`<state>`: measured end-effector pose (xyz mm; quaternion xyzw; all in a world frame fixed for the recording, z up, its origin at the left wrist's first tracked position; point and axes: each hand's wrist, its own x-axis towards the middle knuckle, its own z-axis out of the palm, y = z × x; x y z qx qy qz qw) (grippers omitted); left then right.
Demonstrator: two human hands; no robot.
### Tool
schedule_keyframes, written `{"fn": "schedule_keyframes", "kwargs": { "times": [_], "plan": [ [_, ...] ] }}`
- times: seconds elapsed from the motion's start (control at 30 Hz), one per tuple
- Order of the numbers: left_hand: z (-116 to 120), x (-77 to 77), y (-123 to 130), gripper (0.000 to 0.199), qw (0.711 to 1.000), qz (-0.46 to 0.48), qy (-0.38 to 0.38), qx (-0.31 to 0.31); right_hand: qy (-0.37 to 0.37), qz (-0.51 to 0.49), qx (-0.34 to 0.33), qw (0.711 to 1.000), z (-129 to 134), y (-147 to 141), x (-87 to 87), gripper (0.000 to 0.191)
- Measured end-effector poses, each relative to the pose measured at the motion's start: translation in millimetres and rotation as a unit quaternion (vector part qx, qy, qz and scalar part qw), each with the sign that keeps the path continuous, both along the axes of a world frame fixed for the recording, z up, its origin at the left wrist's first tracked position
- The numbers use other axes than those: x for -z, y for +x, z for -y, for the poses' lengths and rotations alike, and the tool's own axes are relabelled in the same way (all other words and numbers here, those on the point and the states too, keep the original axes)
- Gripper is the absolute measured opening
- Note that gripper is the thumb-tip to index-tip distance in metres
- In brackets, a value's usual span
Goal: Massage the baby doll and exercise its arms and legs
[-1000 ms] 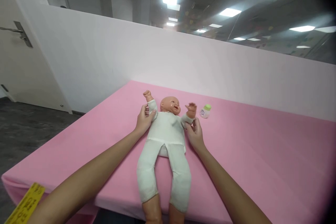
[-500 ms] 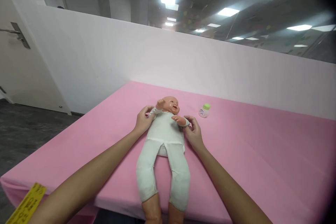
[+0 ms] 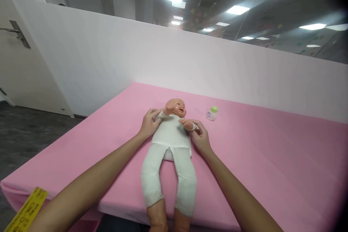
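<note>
A baby doll (image 3: 172, 130) with a white cloth body lies on its back, head toward the wall and feet at the table's near edge. My left hand (image 3: 149, 123) is closed around the doll's arm on the left, near the shoulder. On the other side, my right hand (image 3: 200, 136) grips the doll's other arm by the white sleeve; its fingertips are partly hidden behind that arm. Both of the doll's plastic hands point up over its chest, close to the chin. Just beyond my right hand stands a small bottle (image 3: 211, 113) with a green cap.
Pink cloth covers the table (image 3: 258, 159). A white partition wall (image 3: 190, 61) rises behind it. At the lower left, a yellow strip with dark markings (image 3: 27, 210) shows beside my forearm. A door (image 3: 24, 65) with a metal handle stands at the left.
The doll's hand on the left has moved right, toward its face. The other doll hand has shifted slightly right. My hands keep their places on the arms.
</note>
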<state>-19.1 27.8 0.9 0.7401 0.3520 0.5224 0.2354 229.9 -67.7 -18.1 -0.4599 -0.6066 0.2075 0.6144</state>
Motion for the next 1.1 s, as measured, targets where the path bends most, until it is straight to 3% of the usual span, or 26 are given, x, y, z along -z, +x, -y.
{"fn": "schedule_keyframes", "kwargs": {
  "times": [0.13,0.33,0.53,0.73,0.87,0.97,1.1],
  "plan": [
    [1.8,1.8,2.6,0.046,0.999,-0.027,0.005,0.031,0.011,0.056,-0.004,0.998,1.6,-2.8,-1.3,0.036],
    [-4.6,2.8,-0.3,0.034,0.998,0.041,-0.048,-0.005,-0.054,-0.085,0.003,0.995,-4.3,0.8,3.4,0.03],
    [-9.6,7.4,-2.3,0.025,0.99,0.089,-0.105,-0.037,-0.053,-0.161,0.032,0.985,-10.0,7.3,9.2,0.032],
    [-7.8,6.6,-0.7,0.051,0.998,-0.02,-0.046,0.024,-0.032,-0.079,-0.011,0.996,-6.6,5.3,4.2,0.024],
    [-5.6,3.8,-0.2,0.053,0.997,-0.043,-0.041,0.053,-0.025,-0.026,-0.042,0.998,-2.3,2.5,0.6,0.027],
    [-6.0,4.0,-0.2,0.051,0.998,-0.016,-0.049,0.034,-0.044,-0.041,-0.035,0.998,-0.4,0.5,-1.3,0.029],
    [-12.3,8.8,-0.8,0.047,0.99,0.095,-0.103,-0.004,-0.053,-0.085,-0.017,0.995,-2.8,-0.1,-0.6,0.032]
  ]
}}
